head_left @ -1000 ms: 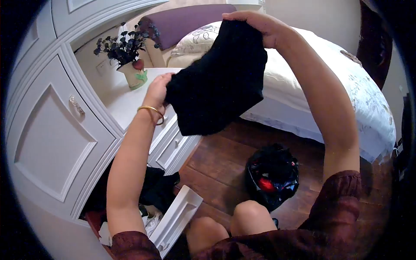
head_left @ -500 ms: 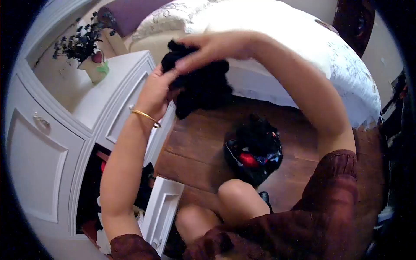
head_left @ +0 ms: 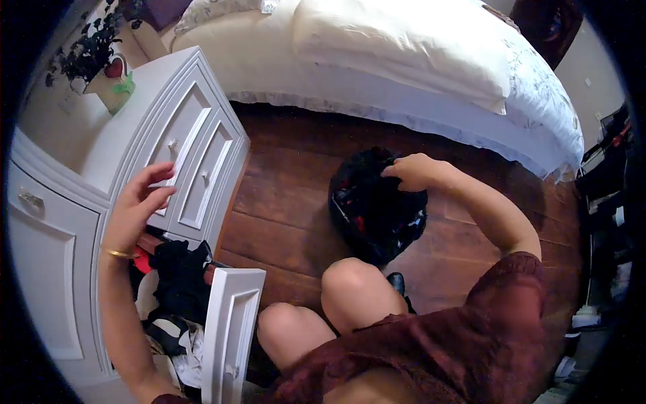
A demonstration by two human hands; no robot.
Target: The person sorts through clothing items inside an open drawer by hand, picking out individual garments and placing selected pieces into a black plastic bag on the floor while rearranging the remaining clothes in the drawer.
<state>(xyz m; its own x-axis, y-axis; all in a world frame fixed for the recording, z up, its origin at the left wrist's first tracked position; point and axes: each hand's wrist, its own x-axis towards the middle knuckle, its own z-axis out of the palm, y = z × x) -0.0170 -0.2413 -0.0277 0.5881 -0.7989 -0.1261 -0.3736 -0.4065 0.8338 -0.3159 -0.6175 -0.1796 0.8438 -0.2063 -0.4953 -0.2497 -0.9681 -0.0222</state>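
Note:
My right hand (head_left: 422, 172) is over the far right rim of a black bag (head_left: 378, 252) on the floor, its fingers curled together on a black piece of clothing (head_left: 377, 178) heaped in the bag. Small bits of red show among the dark contents. On the other side, my left hand (head_left: 140, 198) is raised with thumb and fingers apart, holding nothing. Below it is a pulled-out drawer (head_left: 232, 323) of the white cabinet, with black clothing (head_left: 180, 276), white cloth (head_left: 188, 353) and something red inside.
A white cabinet (head_left: 161, 114) stands at the left, with a flower pot (head_left: 111, 91) on top. Across the back is a bed (head_left: 404, 60) with pale bedding. Dark wooden floor (head_left: 269, 222) lies between, and cluttered shelves (head_left: 605, 222) line the right edge.
The black clothing that both hands held up near the cabinet is now down in the bag with my right hand. My left hand has let go and moved left and down, above the drawer.

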